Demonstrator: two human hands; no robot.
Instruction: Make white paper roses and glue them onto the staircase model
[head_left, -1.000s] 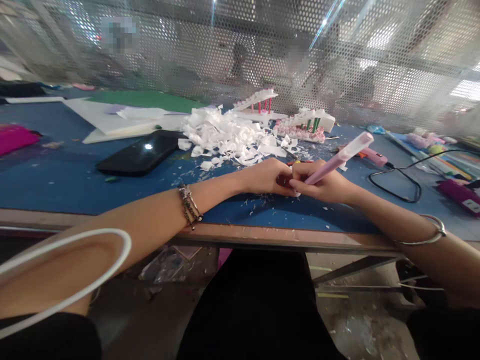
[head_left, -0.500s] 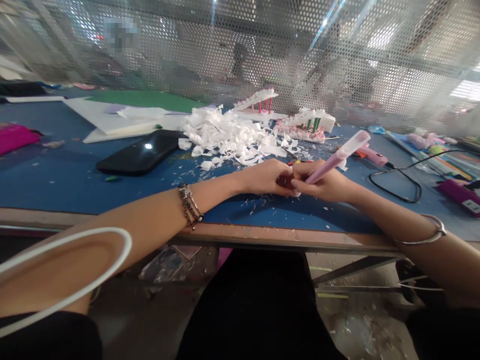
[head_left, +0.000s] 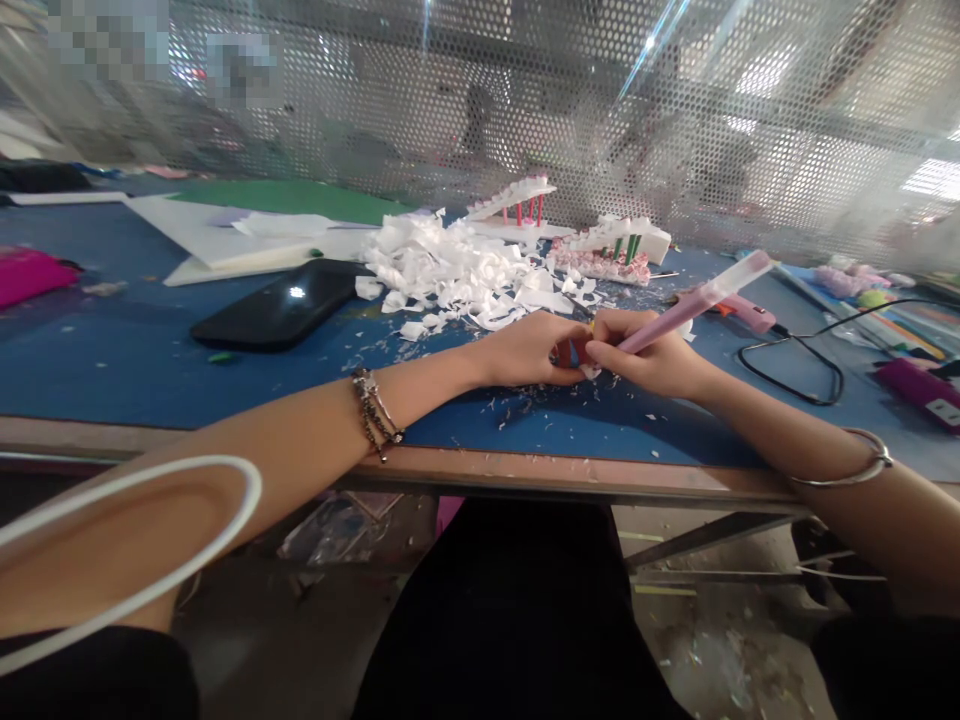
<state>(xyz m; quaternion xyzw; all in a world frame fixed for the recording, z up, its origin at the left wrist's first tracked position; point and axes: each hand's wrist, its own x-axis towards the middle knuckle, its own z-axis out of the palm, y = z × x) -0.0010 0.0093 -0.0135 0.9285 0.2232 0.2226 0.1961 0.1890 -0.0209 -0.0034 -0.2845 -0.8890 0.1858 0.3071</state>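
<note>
Over the near middle of the table, my right hand (head_left: 649, 350) is closed around a slim pink pen-shaped tool (head_left: 697, 303). Its paler, see-through end slants up to the right, and its tip is hidden by my fingers. My left hand (head_left: 536, 350) meets it fingertip to fingertip, thumb and fingers curved into a pinch. A small white piece (head_left: 591, 371) shows at the left fingertips, mostly covered. Just beyond both hands lies a heap of white paper-like scraps (head_left: 457, 265).
A black phone (head_left: 281, 308) lies left of the heap. Two small stair-like models (head_left: 517, 200) with coloured posts stand behind it. At right are a pink glue gun (head_left: 742, 308), its black cable (head_left: 832, 375) and a purple box (head_left: 919, 390). White sheets (head_left: 247, 250) lie back left.
The pink tool's upper end has swung up and to the right. My left fingers have opened into a rounder gap and both hands have shifted slightly upward.
</note>
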